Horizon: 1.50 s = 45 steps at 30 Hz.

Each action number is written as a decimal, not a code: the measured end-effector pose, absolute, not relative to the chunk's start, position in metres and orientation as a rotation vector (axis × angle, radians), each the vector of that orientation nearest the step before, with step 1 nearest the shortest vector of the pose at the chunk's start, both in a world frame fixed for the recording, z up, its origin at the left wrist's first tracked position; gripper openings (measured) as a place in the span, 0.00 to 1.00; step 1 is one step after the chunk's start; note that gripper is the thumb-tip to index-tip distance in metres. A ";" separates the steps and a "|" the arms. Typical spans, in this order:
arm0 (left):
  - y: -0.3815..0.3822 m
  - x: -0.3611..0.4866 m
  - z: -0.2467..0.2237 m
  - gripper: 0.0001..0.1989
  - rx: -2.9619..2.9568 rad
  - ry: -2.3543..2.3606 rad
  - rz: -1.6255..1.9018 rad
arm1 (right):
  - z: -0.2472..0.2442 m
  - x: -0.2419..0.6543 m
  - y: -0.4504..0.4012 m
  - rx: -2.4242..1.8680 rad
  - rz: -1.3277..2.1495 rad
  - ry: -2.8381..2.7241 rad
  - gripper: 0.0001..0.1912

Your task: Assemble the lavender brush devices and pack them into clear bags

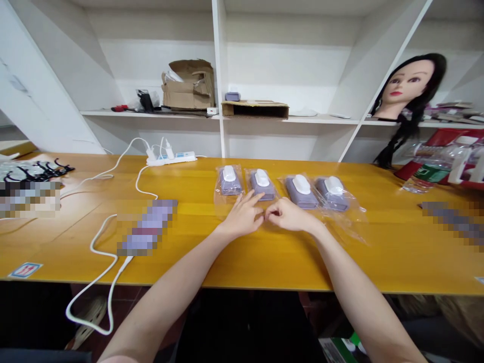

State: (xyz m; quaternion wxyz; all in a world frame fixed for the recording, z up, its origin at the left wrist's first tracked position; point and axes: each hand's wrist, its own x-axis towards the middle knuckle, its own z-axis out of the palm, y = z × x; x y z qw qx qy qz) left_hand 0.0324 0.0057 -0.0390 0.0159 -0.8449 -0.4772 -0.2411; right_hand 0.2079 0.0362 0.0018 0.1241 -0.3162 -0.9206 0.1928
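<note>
Several grey-purple blocks, each topped by a white oval piece and wrapped in a clear plastic bag, lie in a row on the table. My left hand (244, 216) is at the near edge of the second bagged block (264, 191), its fingers spread and reaching onto the plastic. Beside it, my right hand (290, 214) is closed, thumb and fingertips curled together just in front of the third bagged block (307, 200). What those fingertips pinch, if anything, is too small to see. The first bagged block (231, 186) lies left, the last bagged block (336, 200) right.
A phone (151, 227) on a white cable lies left on the yellow table (234, 262). Behind are a power strip (172, 159) and white shelves with cardboard boxes (189, 88). A mannequin head (410, 83) and plastic bottle (427, 174) are at right.
</note>
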 end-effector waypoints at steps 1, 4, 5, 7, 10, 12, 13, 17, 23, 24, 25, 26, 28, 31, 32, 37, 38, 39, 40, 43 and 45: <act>0.007 0.033 -0.040 0.11 -2.618 -1.511 -0.775 | -0.001 0.208 0.037 -0.909 0.553 -2.712 0.13; 0.009 0.032 -0.041 0.09 -2.579 -1.486 -1.012 | -0.002 0.210 0.040 -0.913 0.608 -2.730 0.13; 0.009 0.032 -0.041 0.08 -2.559 -1.446 -1.130 | -0.001 0.212 0.040 -0.934 0.637 -2.714 0.14; 0.010 0.030 -0.040 0.08 -2.485 -1.382 -1.367 | 0.001 0.214 0.041 -0.986 0.668 -2.675 0.16; 0.012 0.026 -0.040 0.10 -2.331 -1.413 -1.597 | 0.002 0.213 0.042 -1.012 0.672 -2.657 0.16; 0.014 0.023 -0.041 0.11 -2.264 -1.447 -1.660 | 0.001 0.212 0.042 -1.000 0.671 -2.675 0.16; 0.016 0.022 -0.042 0.11 -2.249 -1.448 -1.675 | 0.000 0.211 0.042 -0.992 0.674 -2.686 0.16; 0.021 0.019 -0.045 0.10 -2.236 -1.434 -1.684 | -0.001 0.209 0.040 -0.971 0.717 -2.713 0.16; 0.023 0.019 -0.046 0.10 -2.238 -1.458 -1.689 | 0.000 0.210 0.040 -0.974 0.728 -2.718 0.16; 0.022 0.019 -0.046 0.10 -2.234 -1.450 -1.696 | 0.000 0.210 0.040 -0.977 0.733 -2.718 0.16; 0.022 0.019 -0.046 0.10 -2.231 -1.440 -1.702 | 0.000 0.210 0.040 -0.981 0.741 -2.717 0.15; 0.022 0.019 -0.046 0.10 -2.232 -1.432 -1.705 | 0.000 0.210 0.041 -0.985 0.748 -2.714 0.15; 0.022 0.018 -0.046 0.10 -2.238 -1.438 -1.699 | 0.000 0.210 0.041 -0.989 0.753 -2.707 0.16; 0.021 0.018 -0.045 0.10 -2.253 -1.486 -1.675 | 0.000 0.209 0.041 -0.985 0.757 -2.702 0.16; 0.022 0.018 -0.045 0.11 -2.255 -1.494 -1.670 | -0.001 0.209 0.041 -0.982 0.761 -2.698 0.16; 0.022 0.018 -0.045 0.10 -2.251 -1.464 -1.676 | -0.003 0.209 0.042 -0.964 0.784 -2.679 0.15; 0.022 0.018 -0.045 0.10 -2.252 -1.457 -1.682 | -0.004 0.209 0.042 -0.963 0.787 -2.681 0.15; 0.023 0.018 -0.046 0.10 -2.255 -1.452 -1.687 | -0.004 0.209 0.042 -0.961 0.789 -2.683 0.15; 0.023 0.018 -0.046 0.10 -2.259 -1.452 -1.686 | -0.004 0.208 0.042 -0.959 0.793 -2.682 0.15; 0.024 0.017 -0.044 0.10 -2.204 -1.513 -1.663 | -0.003 0.208 0.040 -0.947 0.848 -2.662 0.15; 0.024 0.013 -0.040 0.09 -2.096 -1.620 -1.612 | -0.001 0.209 0.038 -0.908 0.928 -2.637 0.14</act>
